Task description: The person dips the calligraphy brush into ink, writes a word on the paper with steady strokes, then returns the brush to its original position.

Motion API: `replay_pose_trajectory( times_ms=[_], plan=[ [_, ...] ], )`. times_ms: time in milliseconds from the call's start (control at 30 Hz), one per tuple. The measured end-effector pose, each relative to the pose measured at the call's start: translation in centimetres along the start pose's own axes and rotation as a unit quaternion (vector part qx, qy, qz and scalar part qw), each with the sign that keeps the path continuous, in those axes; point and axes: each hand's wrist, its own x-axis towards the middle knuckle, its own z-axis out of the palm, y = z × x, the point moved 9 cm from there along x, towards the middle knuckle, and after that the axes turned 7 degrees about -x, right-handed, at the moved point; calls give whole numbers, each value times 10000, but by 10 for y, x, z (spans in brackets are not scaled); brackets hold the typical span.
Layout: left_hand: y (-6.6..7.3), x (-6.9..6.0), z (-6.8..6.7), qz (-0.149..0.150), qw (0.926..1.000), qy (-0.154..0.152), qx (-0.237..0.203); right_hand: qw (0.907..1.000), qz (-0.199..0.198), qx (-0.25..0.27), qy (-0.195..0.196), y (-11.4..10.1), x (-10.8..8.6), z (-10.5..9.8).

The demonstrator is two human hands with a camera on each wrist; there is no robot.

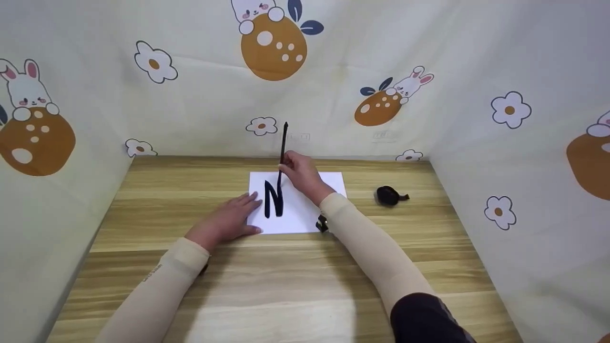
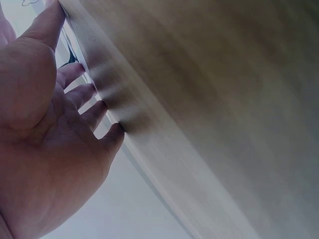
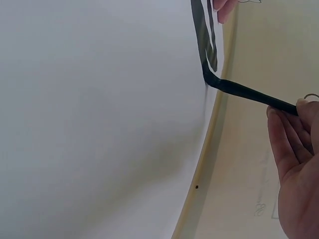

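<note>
A white sheet of paper (image 1: 305, 209) lies on the wooden table, with a thick black N (image 1: 273, 202) on its left part. My right hand (image 1: 305, 174) pinches a black brush (image 1: 284, 143) between thumb and fingers, the brush standing nearly upright. In the right wrist view the brush (image 3: 254, 95) meets the paper (image 3: 99, 99) at the end of a black stroke, held by the right hand (image 3: 299, 144). My left hand (image 1: 231, 219) rests with spread fingers on the paper's left edge; the left wrist view shows this hand (image 2: 55, 119) with its fingertips down.
A small black round dish (image 1: 388, 196) stands on the table right of the paper. Near the paper's lower right edge is a small dark object (image 1: 322, 223), partly behind the right forearm. Patterned cloth walls (image 1: 205, 105) surround the table (image 1: 267, 286) at the back and sides.
</note>
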Motion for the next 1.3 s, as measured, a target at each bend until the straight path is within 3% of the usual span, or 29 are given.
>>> replay_pose_trajectory(
  times_ms=[367,867,1300],
  plan=[
    [-2,1,1,-32,10000,-27,10,9994,110,275,172,6,6,-2],
    [-2,1,1,25,10000,-3,54,9983,105,319,483,13,7,-7],
    [-1,1,1,9,10000,32,-29,9980,245,253,528,16,8,-8]
  ],
)
